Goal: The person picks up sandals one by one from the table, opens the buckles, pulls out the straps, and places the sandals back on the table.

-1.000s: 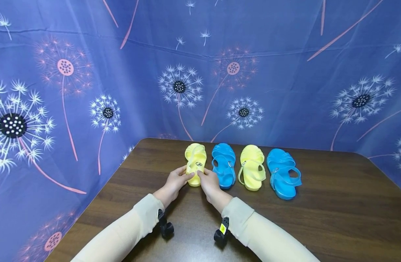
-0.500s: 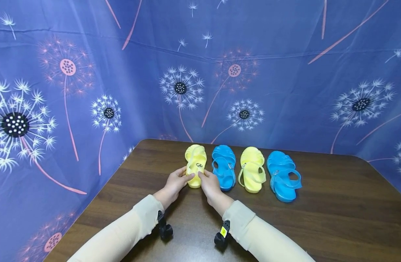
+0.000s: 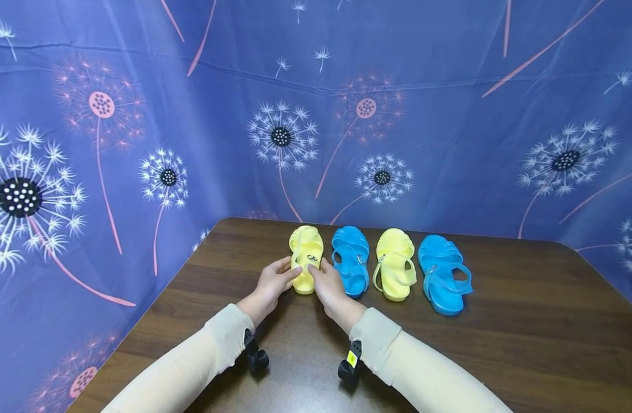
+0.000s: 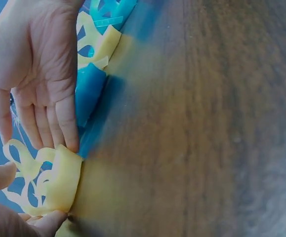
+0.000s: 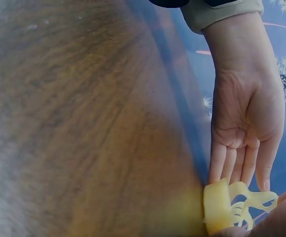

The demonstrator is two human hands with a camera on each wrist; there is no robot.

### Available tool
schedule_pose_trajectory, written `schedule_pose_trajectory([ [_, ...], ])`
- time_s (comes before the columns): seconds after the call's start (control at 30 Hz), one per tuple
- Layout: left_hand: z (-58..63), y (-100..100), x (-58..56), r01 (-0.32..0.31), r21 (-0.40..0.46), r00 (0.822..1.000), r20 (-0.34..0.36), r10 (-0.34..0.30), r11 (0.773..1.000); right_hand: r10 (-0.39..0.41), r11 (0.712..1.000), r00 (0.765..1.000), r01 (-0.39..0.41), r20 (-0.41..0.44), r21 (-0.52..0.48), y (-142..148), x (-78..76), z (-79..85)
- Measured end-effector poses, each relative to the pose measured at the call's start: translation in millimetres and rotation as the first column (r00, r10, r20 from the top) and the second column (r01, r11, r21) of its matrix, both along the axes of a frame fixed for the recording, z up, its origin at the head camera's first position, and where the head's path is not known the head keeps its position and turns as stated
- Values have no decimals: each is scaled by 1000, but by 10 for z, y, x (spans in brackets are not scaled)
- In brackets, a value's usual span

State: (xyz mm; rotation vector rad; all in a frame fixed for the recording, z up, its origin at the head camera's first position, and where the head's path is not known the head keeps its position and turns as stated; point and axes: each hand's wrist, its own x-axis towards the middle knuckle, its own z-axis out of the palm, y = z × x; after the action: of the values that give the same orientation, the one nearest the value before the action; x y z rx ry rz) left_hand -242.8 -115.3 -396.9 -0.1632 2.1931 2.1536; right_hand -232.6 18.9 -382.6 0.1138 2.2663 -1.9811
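At the left end of a row of sandals, a yellow sandal (image 3: 306,280) lies sole down on the table, its toe pointing away. My left hand (image 3: 272,285) holds its left side near the heel, thumb over the footbed edge. My right hand (image 3: 330,288) holds the opposite side, its thumb also over the inside. In the left wrist view the right hand (image 4: 39,69) reaches down to the yellow sandal (image 4: 66,180) with fingers nearly straight along its side. The right wrist view has the left hand (image 5: 246,113) likewise against the yellow sandal (image 5: 217,205).
Just right of the held sandal lies a blue sandal (image 3: 351,241), close to my right hand. Beyond it are another yellow sandal (image 3: 396,244) and another blue sandal (image 3: 440,249), turned slightly. The brown wooden table (image 3: 522,321) ends at a blue dandelion-print cloth (image 3: 450,143).
The view shifts slightly as the head moves. Both hands stay on the yellow sandal, which shows no clear movement relative to the row.
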Motion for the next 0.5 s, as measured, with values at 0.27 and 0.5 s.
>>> schedule_pose_trajectory([
  [0.27,136,2,-10,-28,-66,998,-57,25,997,58,998,995,-55,-76,36,29,-49,137],
  [0.5,289,80,-6,-71,-141,993,-99,57,987,66,998,992,-67,-108,-1,73,-70,266],
])
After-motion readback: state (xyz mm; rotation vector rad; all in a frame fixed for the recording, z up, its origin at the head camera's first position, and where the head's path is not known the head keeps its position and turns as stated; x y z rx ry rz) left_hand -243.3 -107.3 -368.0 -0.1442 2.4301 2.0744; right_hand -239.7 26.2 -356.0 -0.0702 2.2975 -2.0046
